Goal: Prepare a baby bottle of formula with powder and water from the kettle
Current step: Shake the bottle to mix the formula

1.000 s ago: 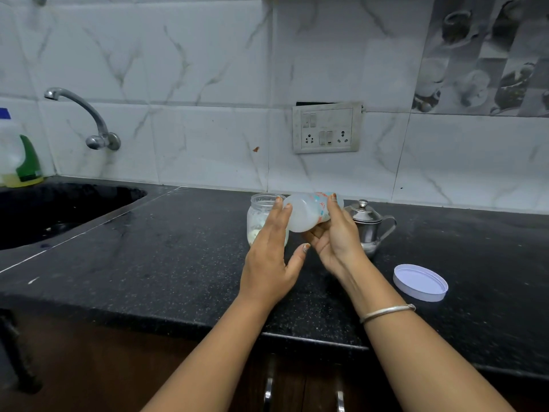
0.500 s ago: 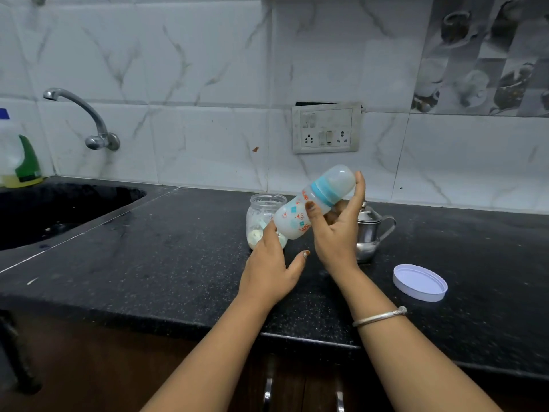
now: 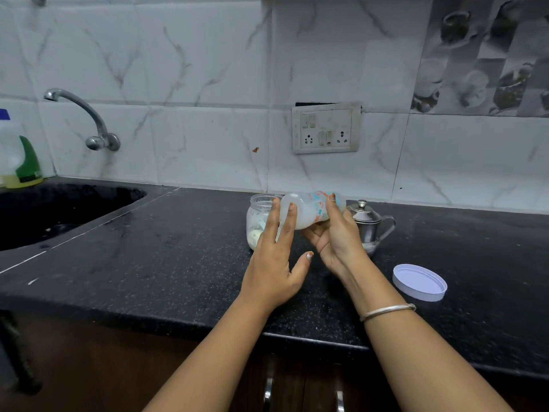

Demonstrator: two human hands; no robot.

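My right hand grips a translucent baby bottle with coloured print, held almost level above the black counter, its base pointing left. Milky liquid lies along its lower side. My left hand is flat with straight fingers, the fingertips touching the bottle's base end. Behind my left hand stands an uncapped clear jar with pale powder at the bottom. A small steel kettle with lid and handle stands just right of my right hand.
A round white jar lid lies on the counter to the right. A dark sink with a wall tap is at the left, a detergent bottle beside it. A switch and socket plate is on the tiled wall.
The bottle went from level to tilted cap-up and back down to level, base against my left fingertips. My left hand stayed almost in place.
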